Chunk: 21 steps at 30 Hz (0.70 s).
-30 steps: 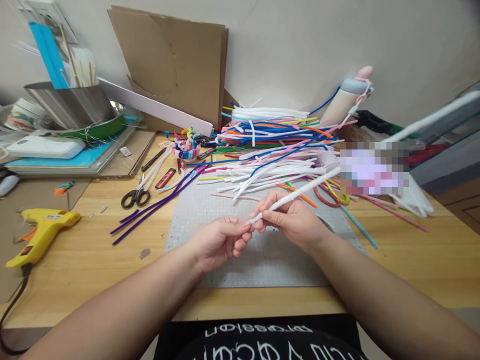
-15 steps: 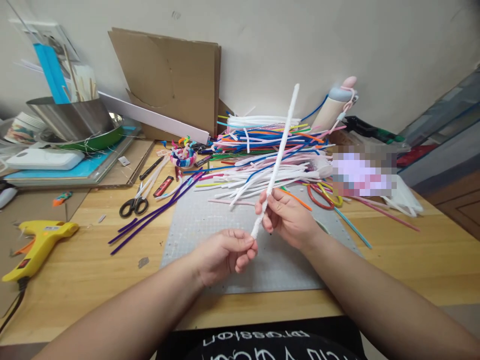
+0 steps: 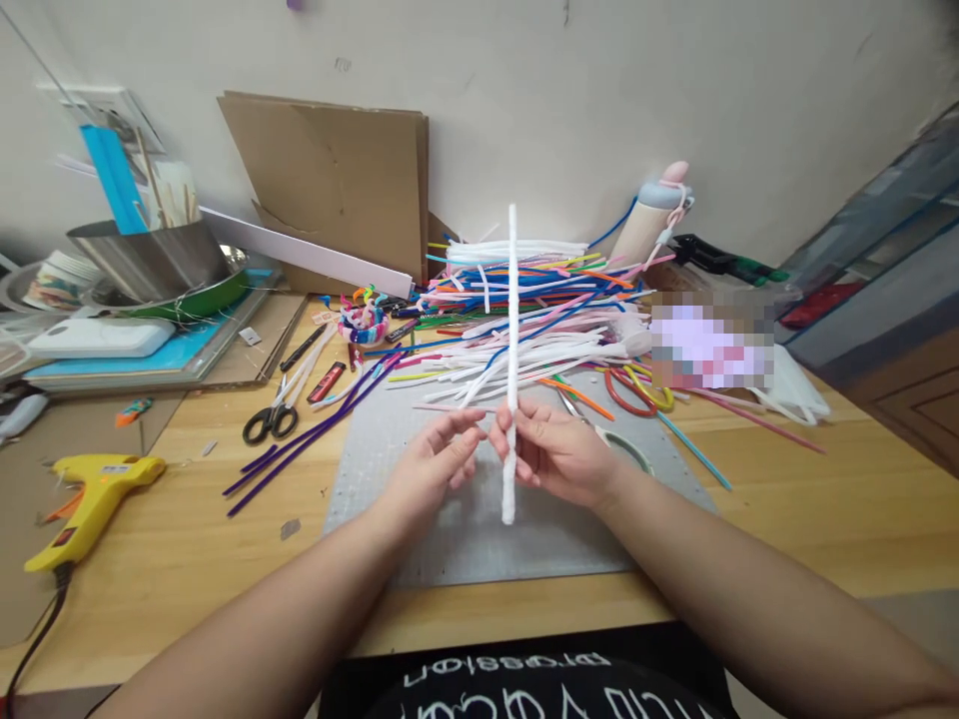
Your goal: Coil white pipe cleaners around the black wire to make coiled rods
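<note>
A long white pipe cleaner (image 3: 513,310) stands nearly upright in front of me, its lower end thicker and wrapped. My right hand (image 3: 558,454) pinches it a little below the middle, thumb against fingers. Just left of it, my left hand (image 3: 439,454) is free of the stem, fingers apart and slightly curled. Both hands hover over a grey cutting mat (image 3: 450,554). Behind them lies a large pile of pipe cleaners (image 3: 539,350) in white, blue, pink and other colours. A roll of tape (image 3: 629,449) sits on the mat, partly hidden by my right hand.
On the left are a yellow glue gun (image 3: 97,489), black-handled scissors (image 3: 270,423) and purple pipe cleaners (image 3: 315,434). A metal pot (image 3: 150,250) with sticks stands behind. Cardboard sheets (image 3: 337,180) lean on the wall; a bottle (image 3: 644,225) stands at the back right.
My left hand has let go of the white pipe cleaner's lower end and opened. The stem has swung from a rightward slant to upright, shifting left in my right hand.
</note>
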Motion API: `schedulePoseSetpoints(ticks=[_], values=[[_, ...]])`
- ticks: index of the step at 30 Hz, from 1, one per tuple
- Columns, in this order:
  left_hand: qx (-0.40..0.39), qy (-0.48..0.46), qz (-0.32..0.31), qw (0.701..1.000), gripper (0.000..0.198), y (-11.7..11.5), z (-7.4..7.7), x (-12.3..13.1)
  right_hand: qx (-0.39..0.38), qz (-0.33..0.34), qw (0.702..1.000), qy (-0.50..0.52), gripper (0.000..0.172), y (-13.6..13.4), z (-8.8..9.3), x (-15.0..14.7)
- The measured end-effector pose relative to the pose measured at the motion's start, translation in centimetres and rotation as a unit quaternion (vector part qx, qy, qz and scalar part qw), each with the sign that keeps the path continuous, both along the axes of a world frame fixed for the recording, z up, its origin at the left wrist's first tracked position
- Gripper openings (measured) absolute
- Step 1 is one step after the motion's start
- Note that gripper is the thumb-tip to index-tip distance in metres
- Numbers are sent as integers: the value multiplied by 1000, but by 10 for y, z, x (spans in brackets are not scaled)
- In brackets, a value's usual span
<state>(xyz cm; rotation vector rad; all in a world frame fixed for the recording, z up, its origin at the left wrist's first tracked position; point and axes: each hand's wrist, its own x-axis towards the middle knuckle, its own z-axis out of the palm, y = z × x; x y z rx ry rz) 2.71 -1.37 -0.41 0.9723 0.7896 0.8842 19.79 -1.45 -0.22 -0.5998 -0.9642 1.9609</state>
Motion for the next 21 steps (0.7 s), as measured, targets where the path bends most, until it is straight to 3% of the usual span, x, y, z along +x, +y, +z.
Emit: schedulePoseSetpoints(ticks=[4,7,12,15,21], values=[[65,35,-47,996,36,-4,14,-4,36,117,991,-57,25,-12,-7,-9],[89,76,-64,991,27,-10,24,-8,37,142,985,-92,29,-18,-10,-15],[150,50,72,985,21,-1,28,-18,69,67,978,-184,32,-14,-12,-17],[185,38,147,971,20,7,28,-25,74,74,969,-223,34,-11,-15,-17],[193,45,201,959,21,9,29,-28,67,53,965,-247,31,-13,-20,-21]])
